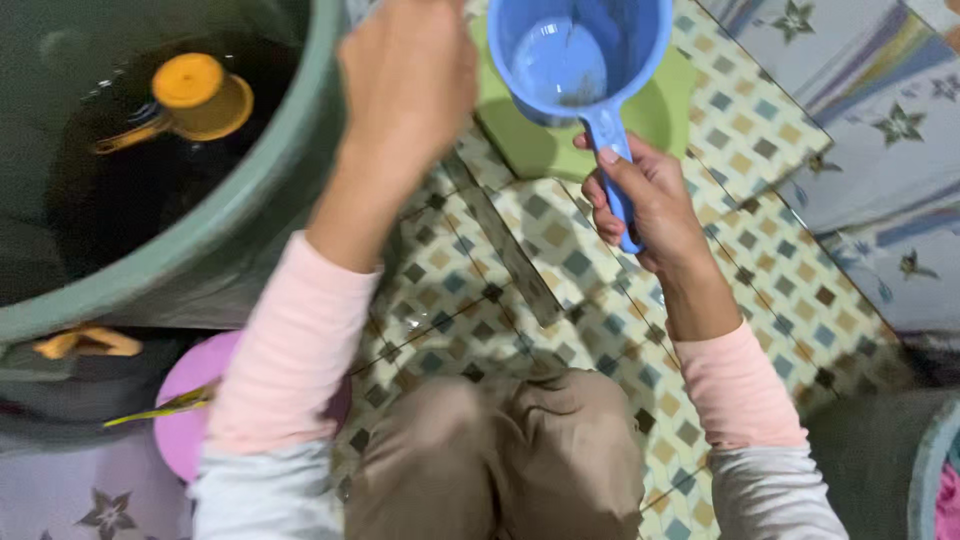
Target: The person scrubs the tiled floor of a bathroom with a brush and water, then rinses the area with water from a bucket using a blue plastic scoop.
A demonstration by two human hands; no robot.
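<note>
Gripping the blue dipper (578, 60) by its handle, our right hand (645, 200) holds it over the green board (660, 110) far right. Left hand (405, 75) raised beside the big tub (250, 200); its grasp we cannot tell.

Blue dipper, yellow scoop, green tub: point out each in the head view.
Blue dipper (575, 62): head view, inside of its bowl.
Yellow scoop (195, 92): head view, its round top.
Green tub (215, 225): head view, its rim.

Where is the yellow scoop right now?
In the head view, the yellow scoop floats on dark water inside the big green tub at upper left, left of the raised left hand.
</note>
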